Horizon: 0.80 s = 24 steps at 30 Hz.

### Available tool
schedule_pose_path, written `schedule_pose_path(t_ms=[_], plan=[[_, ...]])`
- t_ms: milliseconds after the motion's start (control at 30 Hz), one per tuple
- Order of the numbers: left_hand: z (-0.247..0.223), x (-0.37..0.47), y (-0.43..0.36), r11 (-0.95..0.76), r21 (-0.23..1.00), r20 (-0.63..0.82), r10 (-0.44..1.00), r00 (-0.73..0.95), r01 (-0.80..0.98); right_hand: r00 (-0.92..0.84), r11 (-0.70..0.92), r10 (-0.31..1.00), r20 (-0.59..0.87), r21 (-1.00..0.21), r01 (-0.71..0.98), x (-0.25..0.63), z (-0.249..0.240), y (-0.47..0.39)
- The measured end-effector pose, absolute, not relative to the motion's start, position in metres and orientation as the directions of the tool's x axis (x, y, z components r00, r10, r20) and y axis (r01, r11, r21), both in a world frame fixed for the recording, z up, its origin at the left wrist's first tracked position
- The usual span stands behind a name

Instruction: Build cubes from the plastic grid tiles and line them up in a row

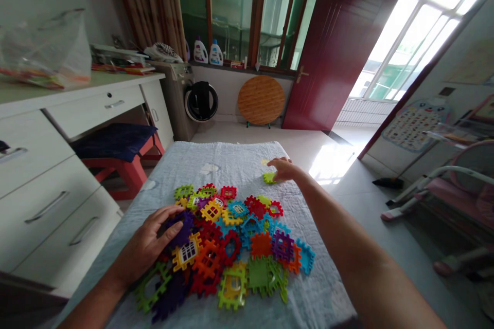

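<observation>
A pile of bright plastic interlocking blocks with toothed edges (210, 257) lies on a pale blue cloth (239, 157). At the left side of the pile, my left hand (154, 236) is closed around a purple block (183, 229), thumb on its near side and fingers over the far side. My right hand (283, 168) reaches across to the far right of the cloth. Its fingers are bent but apart, right beside a lone lime green block (269, 178), and I see nothing held in them. The lower fingers are partly hidden.
To the left stand a white desk (88, 92) and a red stool (129, 164) with a dark cushion. Further back are a washing machine (177, 97), a round wooden tabletop (261, 100) and a dark red door (328, 46). A pink-seated chair (459, 193) is at the right.
</observation>
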<state>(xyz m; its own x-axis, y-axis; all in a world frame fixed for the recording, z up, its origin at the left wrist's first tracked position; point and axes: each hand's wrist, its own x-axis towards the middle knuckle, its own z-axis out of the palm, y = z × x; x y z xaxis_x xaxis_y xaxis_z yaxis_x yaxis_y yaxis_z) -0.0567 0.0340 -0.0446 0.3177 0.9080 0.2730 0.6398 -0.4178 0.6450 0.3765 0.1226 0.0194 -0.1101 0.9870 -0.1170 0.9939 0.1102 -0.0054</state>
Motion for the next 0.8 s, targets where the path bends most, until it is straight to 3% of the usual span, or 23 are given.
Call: schedule_pose_path(t_ms=[167, 467, 667, 800], plan=[[-0.044, -0.056, 0.033, -0.404, 0.662, 0.253, 0.913, 0.319, 0.631, -0.133, 0.154, 0.97, -0.203, 0.091, 0.984, 0.355, 0.004, 0.116], [-0.045, -0.058, 0.033, -0.401, 0.665, 0.258, 0.915, 0.31, 0.63, -0.12, 0.136, 0.977, -0.174, 0.082, 0.987, 0.361, 0.003, 0.123], [-0.045, -0.057, 0.034, -0.398, 0.661, 0.253, 0.916, 0.31, 0.636, -0.055, 0.056, 0.992, -0.117, 0.009, 0.998, 0.391, 0.024, 0.127], [-0.045, -0.057, 0.034, -0.397, 0.661, 0.253, 0.917, 0.309, 0.636, 0.011, -0.001, 0.976, -0.218, 0.044, 0.999, 0.412, 0.03, 0.124]])
